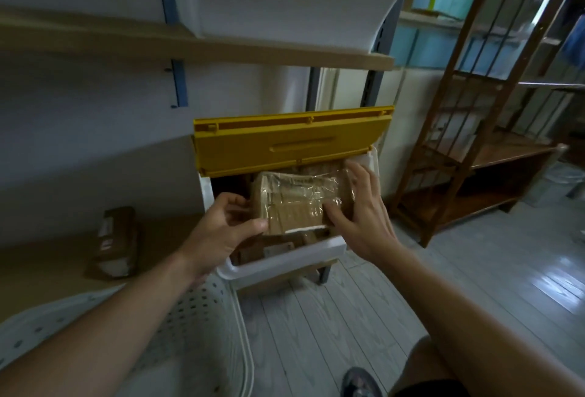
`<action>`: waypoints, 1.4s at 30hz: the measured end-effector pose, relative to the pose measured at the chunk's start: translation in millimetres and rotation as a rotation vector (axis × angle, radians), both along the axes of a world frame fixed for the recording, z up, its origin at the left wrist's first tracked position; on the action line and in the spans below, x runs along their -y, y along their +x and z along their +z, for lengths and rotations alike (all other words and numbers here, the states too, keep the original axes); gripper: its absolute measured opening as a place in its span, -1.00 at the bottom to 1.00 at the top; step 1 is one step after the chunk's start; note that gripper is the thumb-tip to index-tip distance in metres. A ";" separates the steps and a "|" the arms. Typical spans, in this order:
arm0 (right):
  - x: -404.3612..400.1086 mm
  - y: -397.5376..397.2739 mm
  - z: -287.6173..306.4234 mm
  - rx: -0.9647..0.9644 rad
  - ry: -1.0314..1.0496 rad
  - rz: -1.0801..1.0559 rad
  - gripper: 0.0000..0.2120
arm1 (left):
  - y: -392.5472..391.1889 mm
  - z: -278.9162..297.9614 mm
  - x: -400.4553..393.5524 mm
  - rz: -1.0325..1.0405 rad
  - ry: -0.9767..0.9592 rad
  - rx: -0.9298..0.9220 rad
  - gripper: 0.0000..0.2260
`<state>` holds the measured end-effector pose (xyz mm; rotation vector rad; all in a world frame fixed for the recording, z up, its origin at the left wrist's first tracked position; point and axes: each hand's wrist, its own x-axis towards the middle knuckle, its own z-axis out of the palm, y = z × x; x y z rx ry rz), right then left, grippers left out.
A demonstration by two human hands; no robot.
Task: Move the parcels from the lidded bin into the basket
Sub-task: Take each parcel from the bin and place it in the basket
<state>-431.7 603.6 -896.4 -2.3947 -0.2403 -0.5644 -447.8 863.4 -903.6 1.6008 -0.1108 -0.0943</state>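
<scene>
Now both hands grip one taped parcel [297, 203] above the open lidded bin [285, 262]: left hand [226, 225] at its left end, right hand [354, 210] at its right, long axis crosswise. Basket [202, 311] lies down-left, nearer the left arm.

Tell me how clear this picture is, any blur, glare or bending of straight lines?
Head view: dim indoor light; glare on the glossy floor at right and on the clear tape round the parcel both hands hold; the upper shelf and wooden rack bow with wide-angle distortion; the small box at left is soft, and the edges are smeared.
</scene>
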 end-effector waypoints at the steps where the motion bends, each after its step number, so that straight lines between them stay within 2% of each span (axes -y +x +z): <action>1: -5.3 -4.4 1.6 -0.002 0.036 0.030 -0.22 | -5.5 2.2 -10.9 -0.019 -0.016 0.019 -0.30; 5: -38.9 -23.7 5.0 0.001 0.190 0.142 -0.26 | -32.4 9.5 -46.9 0.011 -0.037 0.096 -0.31; 9: -85.5 -36.4 3.9 0.069 0.374 0.141 -0.45 | -60.1 14.1 -73.3 0.123 -0.024 0.106 -0.37; 12: -126.7 -44.9 6.6 0.082 0.481 0.184 -0.54 | -80.2 11.9 -92.8 0.313 -0.033 0.114 -0.47; 16: -177.8 -50.3 10.8 0.091 0.483 0.295 -0.58 | -102.9 5.9 -118.3 0.583 0.002 0.149 -0.77; 19: -208.3 -50.8 6.3 0.038 0.541 0.375 -0.58 | -110.6 6.6 -144.7 0.705 0.037 0.194 -0.81; 27: -271.7 -41.5 -4.5 -0.005 0.550 0.431 -0.51 | -116.8 9.3 -190.1 0.841 0.107 0.223 -0.79; 31: -284.4 -27.8 -14.0 -0.012 0.537 0.445 -0.47 | -113.9 4.9 -204.6 0.819 0.176 0.210 -0.77; 36: -295.8 -14.4 -21.4 -0.047 0.481 0.509 -0.55 | -112.9 -9.4 -221.2 0.790 0.160 0.201 -0.78; 42: -293.7 0.7 -26.9 -0.155 0.515 0.588 -0.34 | -102.5 -6.4 -225.9 0.734 0.059 0.229 -0.64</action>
